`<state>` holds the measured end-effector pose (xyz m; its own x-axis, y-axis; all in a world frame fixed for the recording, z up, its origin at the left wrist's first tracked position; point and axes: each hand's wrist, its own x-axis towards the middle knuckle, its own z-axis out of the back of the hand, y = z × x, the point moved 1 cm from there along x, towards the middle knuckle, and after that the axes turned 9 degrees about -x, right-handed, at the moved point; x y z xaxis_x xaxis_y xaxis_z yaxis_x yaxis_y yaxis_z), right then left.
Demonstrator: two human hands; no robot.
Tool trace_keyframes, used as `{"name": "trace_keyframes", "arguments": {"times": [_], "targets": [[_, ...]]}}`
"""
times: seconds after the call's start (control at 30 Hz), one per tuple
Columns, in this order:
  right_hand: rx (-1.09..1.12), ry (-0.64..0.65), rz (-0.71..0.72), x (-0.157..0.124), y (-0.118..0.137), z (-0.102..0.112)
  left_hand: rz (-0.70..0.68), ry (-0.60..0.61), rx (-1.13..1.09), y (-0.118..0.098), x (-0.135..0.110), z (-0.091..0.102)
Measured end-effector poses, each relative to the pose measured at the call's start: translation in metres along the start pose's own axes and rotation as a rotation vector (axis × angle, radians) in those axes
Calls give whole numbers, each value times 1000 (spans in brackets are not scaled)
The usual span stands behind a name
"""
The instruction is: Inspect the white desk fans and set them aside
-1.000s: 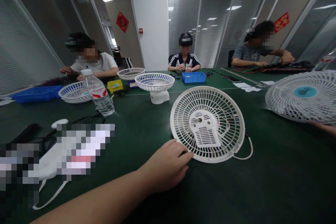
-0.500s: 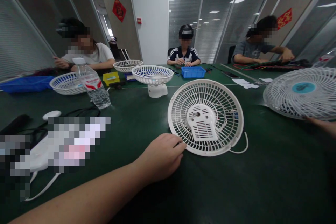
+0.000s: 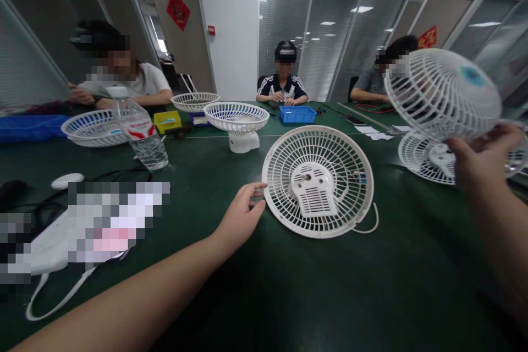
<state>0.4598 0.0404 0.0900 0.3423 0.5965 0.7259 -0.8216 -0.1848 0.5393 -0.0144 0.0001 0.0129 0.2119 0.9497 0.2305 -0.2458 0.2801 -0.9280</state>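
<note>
A white fan cage half with a motor housing (image 3: pixel 314 198) lies tilted on the green table, its bare shaft facing me and a short white cord at its lower right. My left hand (image 3: pixel 243 212) is beside its left rim, fingers apart and holding nothing; whether the fingertips touch the rim I cannot tell. On the right, my right hand (image 3: pixel 489 154) grips the edge of a domed white fan grille (image 3: pixel 437 93) with a blue round centre, held up above the table. Behind that hand another fan cage (image 3: pixel 416 162) rests on the table.
A fan head on its base (image 3: pixel 243 142) stands beyond my left hand. A water bottle (image 3: pixel 142 135), a white fan grille (image 3: pixel 88 135), a yellow box (image 3: pixel 167 121) and a blue bin (image 3: pixel 297 115) are farther back. Cables and a white strap (image 3: pixel 39 308) lie at left. Several people sit across the table.
My right hand has raised the grille off the right side and moved it left, uncovering another fan cage. My left hand has loosened from the motor cage's rim, fingers now spread.
</note>
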Motion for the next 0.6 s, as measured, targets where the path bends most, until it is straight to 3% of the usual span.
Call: {"name": "trace_keyframes", "arguments": {"times": [0.1,0.2,0.4,0.5,0.6], "targets": [[412,169,146,-12,44,-27,27,-1,-75,4,1,-1],[506,296,213,-38,77,-41,49,-13,-140,6,2,-1],[366,542,472,-83,109,-38,95,-32,-201,2,1,0],[239,529,600,-94,120,-32,114,-65,-205,-3,0,0],[96,416,727,-101,132,-25,103,-50,-217,-3,0,0]]}}
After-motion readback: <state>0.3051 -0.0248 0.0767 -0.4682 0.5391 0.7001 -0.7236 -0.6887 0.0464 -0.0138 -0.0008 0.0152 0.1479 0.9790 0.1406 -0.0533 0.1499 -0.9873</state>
